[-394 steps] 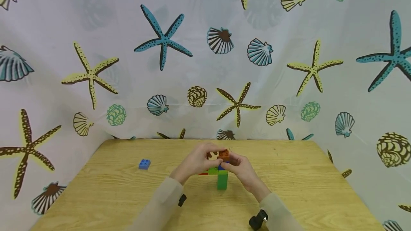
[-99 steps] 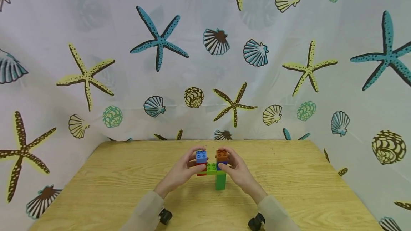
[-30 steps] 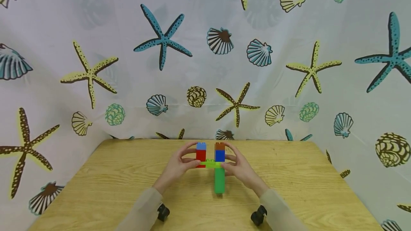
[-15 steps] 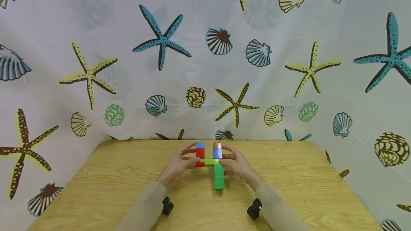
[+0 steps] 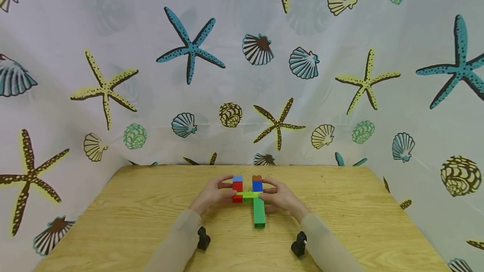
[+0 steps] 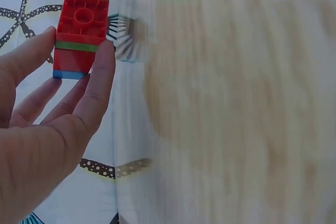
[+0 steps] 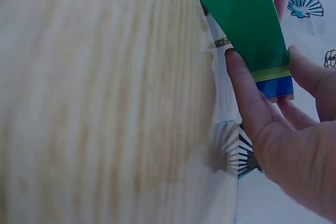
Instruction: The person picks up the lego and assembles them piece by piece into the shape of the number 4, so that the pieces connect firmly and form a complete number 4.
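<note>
A toy building-brick model is held by both hands above the table. A lime bar point(image 5: 247, 195) joins its two stacks. On the left, a light blue brick point(image 5: 237, 178) tops a red brick point(image 5: 237, 186), and another red brick point(image 6: 82, 18) shows its hollow underside in the left wrist view. On the right, a brown brick point(image 5: 257, 178) tops a dark blue brick point(image 5: 257, 186), with a tall green part point(image 5: 259, 212) below the bar. My left hand point(image 5: 211, 194) grips the left stack between thumb and fingers. The right stack is gripped by my right hand point(image 5: 282, 197).
A wooden table point(image 5: 151, 221) lies under the hands. Behind it hangs a white cloth point(image 5: 242, 83) printed with starfish and shells. Small black cameras point(image 5: 203, 238) are worn at both wrists.
The light blue brick, loose on the table at first, now tops the left stack. Since then both hands have tilted the model, hiding most stud tops, and lowered it slightly in the last half second.
</note>
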### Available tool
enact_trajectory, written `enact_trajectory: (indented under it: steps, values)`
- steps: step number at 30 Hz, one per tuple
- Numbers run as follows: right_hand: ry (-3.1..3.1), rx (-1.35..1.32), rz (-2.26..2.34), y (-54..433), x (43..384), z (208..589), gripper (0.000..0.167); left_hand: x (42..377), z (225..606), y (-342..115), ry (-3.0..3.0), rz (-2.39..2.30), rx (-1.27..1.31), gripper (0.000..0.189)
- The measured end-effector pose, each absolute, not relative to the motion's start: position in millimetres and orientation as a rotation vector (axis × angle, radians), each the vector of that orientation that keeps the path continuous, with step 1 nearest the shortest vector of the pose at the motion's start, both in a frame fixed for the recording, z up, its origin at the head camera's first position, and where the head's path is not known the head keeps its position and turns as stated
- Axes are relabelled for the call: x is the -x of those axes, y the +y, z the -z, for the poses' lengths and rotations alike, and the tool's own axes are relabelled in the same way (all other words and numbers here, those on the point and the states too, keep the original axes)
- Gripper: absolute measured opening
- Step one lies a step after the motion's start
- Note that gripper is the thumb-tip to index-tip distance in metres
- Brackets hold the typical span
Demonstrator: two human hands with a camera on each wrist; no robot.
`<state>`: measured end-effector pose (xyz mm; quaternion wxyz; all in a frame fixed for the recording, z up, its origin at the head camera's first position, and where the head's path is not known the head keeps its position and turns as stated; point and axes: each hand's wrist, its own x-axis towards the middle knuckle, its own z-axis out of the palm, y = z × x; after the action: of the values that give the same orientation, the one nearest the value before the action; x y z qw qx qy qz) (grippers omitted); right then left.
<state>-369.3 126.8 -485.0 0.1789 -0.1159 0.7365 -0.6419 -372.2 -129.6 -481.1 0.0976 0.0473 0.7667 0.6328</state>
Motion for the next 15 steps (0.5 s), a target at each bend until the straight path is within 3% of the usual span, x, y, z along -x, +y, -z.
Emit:
enact_trajectory:
  steps: [15]
  values:
    - [2.059, 0.284, 1.778, 130.0, 371.5, 488.3, 0.063, 370.7, 486.0, -129.3, 2.189, -1.816, -0.148, 0.065]
